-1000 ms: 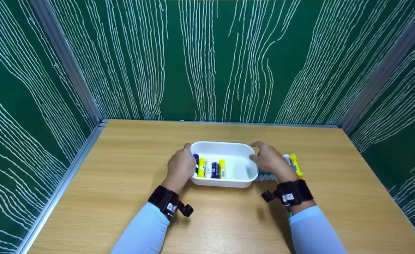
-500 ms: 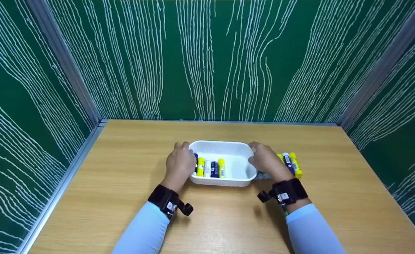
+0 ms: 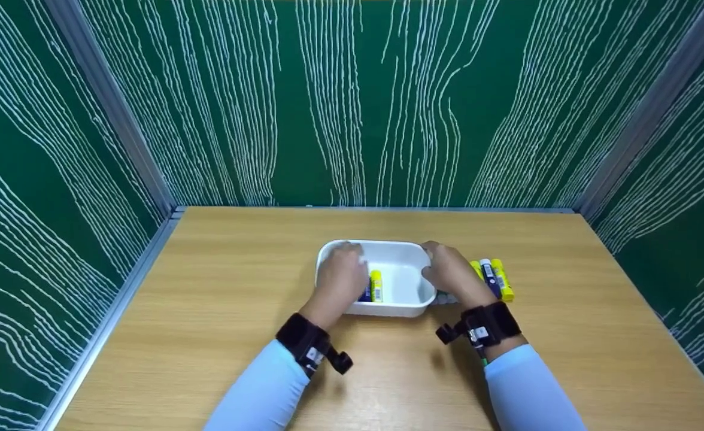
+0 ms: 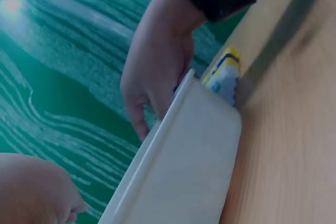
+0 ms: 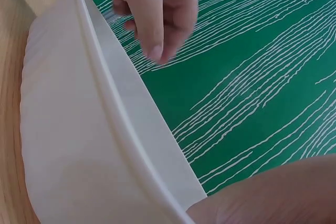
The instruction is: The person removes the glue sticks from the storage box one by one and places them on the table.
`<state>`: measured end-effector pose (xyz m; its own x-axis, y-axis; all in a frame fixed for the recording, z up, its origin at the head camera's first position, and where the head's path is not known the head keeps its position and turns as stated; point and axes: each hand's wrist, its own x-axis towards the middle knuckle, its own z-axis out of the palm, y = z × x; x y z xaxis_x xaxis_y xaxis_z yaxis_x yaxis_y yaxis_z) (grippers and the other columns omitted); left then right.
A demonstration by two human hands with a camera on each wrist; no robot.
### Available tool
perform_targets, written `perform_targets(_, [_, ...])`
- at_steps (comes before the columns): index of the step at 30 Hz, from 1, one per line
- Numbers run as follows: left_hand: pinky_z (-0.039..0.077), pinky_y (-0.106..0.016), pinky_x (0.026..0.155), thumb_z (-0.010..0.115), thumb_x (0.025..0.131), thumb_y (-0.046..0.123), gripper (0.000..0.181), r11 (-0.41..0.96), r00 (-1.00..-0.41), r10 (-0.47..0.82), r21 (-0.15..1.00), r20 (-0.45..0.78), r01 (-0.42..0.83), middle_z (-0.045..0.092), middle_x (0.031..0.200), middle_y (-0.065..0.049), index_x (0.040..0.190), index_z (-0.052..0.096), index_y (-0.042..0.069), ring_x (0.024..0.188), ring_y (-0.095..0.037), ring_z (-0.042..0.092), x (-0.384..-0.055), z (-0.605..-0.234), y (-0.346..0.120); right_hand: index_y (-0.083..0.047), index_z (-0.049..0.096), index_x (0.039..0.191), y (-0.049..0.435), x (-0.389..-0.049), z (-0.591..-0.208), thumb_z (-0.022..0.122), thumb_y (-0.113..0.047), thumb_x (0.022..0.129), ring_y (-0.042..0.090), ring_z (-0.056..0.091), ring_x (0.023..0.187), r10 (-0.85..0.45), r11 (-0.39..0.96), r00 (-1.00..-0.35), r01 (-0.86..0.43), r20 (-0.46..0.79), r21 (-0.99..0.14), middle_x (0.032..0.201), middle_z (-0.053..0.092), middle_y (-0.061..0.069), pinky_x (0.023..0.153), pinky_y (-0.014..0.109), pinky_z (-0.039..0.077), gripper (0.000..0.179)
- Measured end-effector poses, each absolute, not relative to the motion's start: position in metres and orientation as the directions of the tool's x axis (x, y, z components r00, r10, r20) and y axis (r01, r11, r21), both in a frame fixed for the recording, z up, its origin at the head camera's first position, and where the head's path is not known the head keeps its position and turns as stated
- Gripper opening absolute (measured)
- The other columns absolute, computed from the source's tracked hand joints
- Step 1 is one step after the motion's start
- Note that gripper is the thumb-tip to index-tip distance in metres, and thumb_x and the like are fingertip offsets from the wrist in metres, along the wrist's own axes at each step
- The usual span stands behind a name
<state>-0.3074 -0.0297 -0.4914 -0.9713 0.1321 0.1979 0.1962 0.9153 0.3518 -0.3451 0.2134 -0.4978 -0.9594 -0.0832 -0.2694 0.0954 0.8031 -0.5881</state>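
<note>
A white plastic basin (image 3: pixel 391 310) stands on the table, with glue sticks inside. A yellow glue stick (image 3: pixel 376 287) and part of a dark blue glue stick (image 3: pixel 364 294) show; my left hand (image 3: pixel 341 274) covers the basin's left end. In the right wrist view the left hand (image 5: pixel 160 11) hangs above the rim, fingers bent loosely downward, with nothing visible between them. My right hand (image 3: pixel 452 272) grips the basin's right rim, thumb at the inner side. To its right lie a yellow glue stick (image 3: pixel 502 280), a dark blue one with a white cap (image 3: pixel 488 276) and another yellow one, partly hidden.
A greyish ribbed row of small things (image 3: pixel 445 298) pokes out beside the basin's right end, mostly hidden. The wooden table (image 3: pixel 238 251) is bounded by green panels (image 3: pixel 304 120) with white lines and by metal frame posts (image 3: pixel 109 114).
My left hand has left the basin's left rim and moved right, over the basin, covering several glue sticks. Earlier, my right hand closed in on the right rim; it now stays there.
</note>
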Motion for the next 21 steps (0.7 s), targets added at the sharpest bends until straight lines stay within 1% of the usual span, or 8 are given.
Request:
perform_targets(2, [0.066,-0.042,0.092,0.064,0.114,0.024,0.027,0.903,-0.982,0.149,0.389,0.112,0.181,0.077,0.114,-0.008,0.128,0.078,0.006,0.099,-0.022,0.071,-0.308,-0.490,-0.018,-0.004,0.044,0.173,0.214,-0.345,-0.498,0.066,-0.002,0.107,0.039,0.069,0.136,-0.079,0.810,-0.957,0.101,-0.278,-0.578,0.166,0.059,0.028,0.120,0.062,0.056,0.069])
perform_targets(5, [0.060,-0.039,0.083,0.063,0.114,0.023,0.023,0.903,-0.987,0.158,0.404,0.007,0.148,0.075,0.105,-0.006,0.121,0.078,0.007,0.091,-0.021,0.067,-0.312,-0.489,-0.004,-0.003,0.043,0.173,0.216,-0.347,-0.499,0.065,-0.001,0.107,0.038,0.068,0.133,-0.084,0.822,-0.958,0.088,-0.273,-0.563,0.168,0.056,0.030,0.119,0.061,0.057,0.069])
perform_targets(9, [0.051,-0.036,0.073,0.066,0.109,0.011,0.012,0.916,-0.982,0.177,0.376,-0.065,0.140,0.070,0.093,-0.005,0.105,0.076,0.007,0.083,-0.022,0.064,-0.315,-0.492,0.005,-0.002,0.042,0.173,0.217,-0.348,-0.499,0.064,-0.001,0.107,0.038,0.066,0.131,-0.089,0.823,-0.959,0.081,-0.269,-0.562,0.169,0.054,0.030,0.119,0.060,0.057,0.070])
perform_targets(12, [0.050,-0.035,0.068,0.068,0.103,0.001,0.010,0.916,-0.977,0.200,0.369,-0.075,0.159,0.069,0.091,-0.006,0.098,0.073,0.008,0.078,-0.022,0.063,-0.315,-0.494,0.008,-0.003,0.042,0.173,0.215,-0.347,-0.499,0.065,-0.001,0.107,0.039,0.067,0.134,-0.087,0.820,-0.959,0.085,-0.269,-0.567,0.169,0.055,0.030,0.119,0.060,0.057,0.070])
perform_targets(15, [0.053,-0.035,0.066,0.068,0.101,-0.003,0.013,0.912,-0.973,0.226,0.364,-0.056,0.191,0.071,0.091,-0.006,0.093,0.071,0.008,0.077,-0.020,0.063,-0.314,-0.496,0.009,-0.003,0.042,0.173,0.214,-0.345,-0.499,0.065,-0.001,0.107,0.042,0.068,0.139,-0.086,0.816,-0.960,0.085,-0.265,-0.572,0.168,0.055,0.030,0.119,0.062,0.057,0.070])
perform_targets(16, [0.056,-0.036,0.067,0.068,0.100,-0.003,0.015,0.910,-0.972,0.233,0.361,-0.042,0.203,0.073,0.092,-0.006,0.091,0.069,0.008,0.077,-0.020,0.064,-0.314,-0.498,0.009,-0.003,0.042,0.173,0.214,-0.344,-0.499,0.065,-0.001,0.107,0.042,0.067,0.140,-0.086,0.815,-0.960,0.085,-0.265,-0.573,0.168,0.056,0.030,0.119,0.063,0.056,0.070])
perform_targets(19, [0.064,-0.041,0.071,0.067,0.101,-0.002,0.017,0.916,-0.970,0.242,0.329,0.003,0.229,0.078,0.095,-0.008,0.088,0.070,0.008,0.081,-0.021,0.072,-0.313,-0.501,0.011,-0.003,0.043,0.173,0.213,-0.345,-0.501,0.065,-0.001,0.108,0.041,0.069,0.137,-0.076,0.820,-0.962,0.090,-0.264,-0.565,0.165,0.058,0.030,0.119,0.062,0.057,0.069])
perform_targets(21, [0.066,-0.044,0.075,0.067,0.100,-0.001,0.017,0.919,-0.970,0.243,0.317,0.015,0.235,0.080,0.097,-0.010,0.087,0.070,0.008,0.084,-0.023,0.074,-0.312,-0.502,0.013,-0.003,0.044,0.172,0.212,-0.346,-0.501,0.065,-0.002,0.108,0.039,0.069,0.134,-0.071,0.825,-0.961,0.094,-0.266,-0.557,0.164,0.060,0.030,0.119,0.061,0.058,0.068])
